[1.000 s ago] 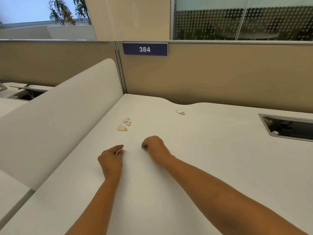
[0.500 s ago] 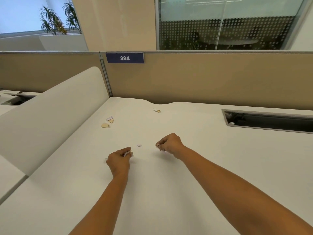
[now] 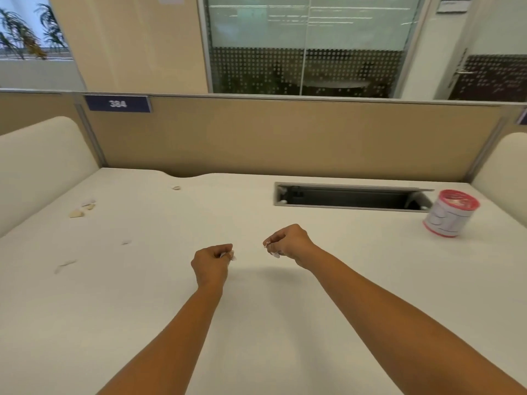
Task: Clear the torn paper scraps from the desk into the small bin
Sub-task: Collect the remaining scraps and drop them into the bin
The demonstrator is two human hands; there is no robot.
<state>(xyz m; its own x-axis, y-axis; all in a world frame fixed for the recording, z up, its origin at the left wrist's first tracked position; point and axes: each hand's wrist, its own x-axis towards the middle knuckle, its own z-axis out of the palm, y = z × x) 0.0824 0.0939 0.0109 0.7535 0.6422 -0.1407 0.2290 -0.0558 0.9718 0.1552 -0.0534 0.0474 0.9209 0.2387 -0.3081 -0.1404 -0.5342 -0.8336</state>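
My left hand (image 3: 211,263) hovers over the middle of the white desk (image 3: 256,309), its curled fingers pinching a small white paper scrap (image 3: 229,255). My right hand (image 3: 288,243), just to its right, also pinches white scraps (image 3: 274,253). A small round bin (image 3: 450,212) with a red rim and white side stands at the far right of the desk. Loose scraps lie at the left: tan pieces (image 3: 77,214) near the side panel, one scrap (image 3: 176,187) near the back notch, a tiny white bit (image 3: 126,242) and a thin white strip (image 3: 64,265).
An open cable tray slot (image 3: 350,196) is cut into the desk at the back right, just left of the bin. A tan partition (image 3: 285,138) with a blue 384 sign runs along the back. Cream side panels (image 3: 42,163) close both ends.
The view has swung right, bringing the bin into sight. Both hands have lifted off the desk and moved right, each still pinching scraps; the loose scraps now lie far to the left.
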